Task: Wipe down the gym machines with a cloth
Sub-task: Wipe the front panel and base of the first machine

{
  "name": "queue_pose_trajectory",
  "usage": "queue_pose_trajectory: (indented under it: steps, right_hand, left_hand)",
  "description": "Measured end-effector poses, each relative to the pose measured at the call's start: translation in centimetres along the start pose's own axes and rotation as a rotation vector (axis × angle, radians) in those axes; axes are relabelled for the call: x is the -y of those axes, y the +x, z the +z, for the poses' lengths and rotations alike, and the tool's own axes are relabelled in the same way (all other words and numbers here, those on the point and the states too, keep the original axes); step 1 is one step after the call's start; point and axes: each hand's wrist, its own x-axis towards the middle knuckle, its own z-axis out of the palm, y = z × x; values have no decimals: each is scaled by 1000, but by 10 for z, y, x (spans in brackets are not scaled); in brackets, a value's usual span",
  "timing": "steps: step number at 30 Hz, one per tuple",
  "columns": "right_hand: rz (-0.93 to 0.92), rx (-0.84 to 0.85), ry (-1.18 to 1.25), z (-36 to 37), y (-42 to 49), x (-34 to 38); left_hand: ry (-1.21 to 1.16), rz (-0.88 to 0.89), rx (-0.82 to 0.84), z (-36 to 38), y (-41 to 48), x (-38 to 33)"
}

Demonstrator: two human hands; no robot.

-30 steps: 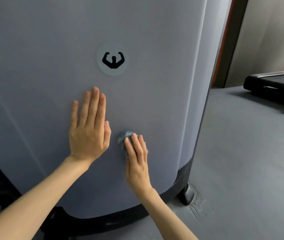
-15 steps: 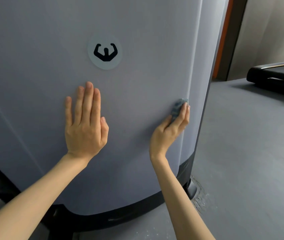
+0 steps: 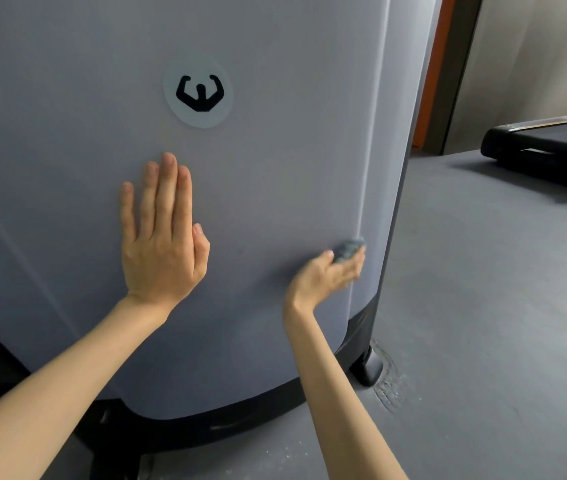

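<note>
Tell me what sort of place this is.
Most likely a gym: the tall grey machine cover under the cloth carries a flexing-arms logo sticker, what looks like a treadmill deck sits back right, and the floor looks like grey matting.

A round, pale sticker [image 3: 198, 92] sits high on the grey side of the gym machine [image 3: 292, 168] and is the only mark in view. It carries a black emblem: a stylised figure with both arms raised and bent, fists curled inward, the body narrowing to a point at the bottom. The emblem stands upright and centred in its disc. No lettering, brand name or number can be read on the sticker, on the black base [image 3: 240, 420] or on the dark equipment [image 3: 545, 157] at far right.
</note>
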Motion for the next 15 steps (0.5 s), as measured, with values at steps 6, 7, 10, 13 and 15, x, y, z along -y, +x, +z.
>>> queue_pose_trajectory:
  steps: [6,7,10,13,15]
  right_hand:
    - [-469,235,3,0,-33,6]
    - [-422,197,-4,-10,-30,-15]
    - [0,61,-36,-45,-19,-64]
    - [216,-20,-57,-46,-17,-61]
    - [-17,30,-23,-30,-24,-32]
  left_hand:
    - [9,-1,-6,-1,0,0]
    - [8,1,-6,-1,0,0]
    - [6,1,-6,0,0,-1]
    - [11,2,-10,1,0,-1]
    - [19,-5,-6,1,1,-1]
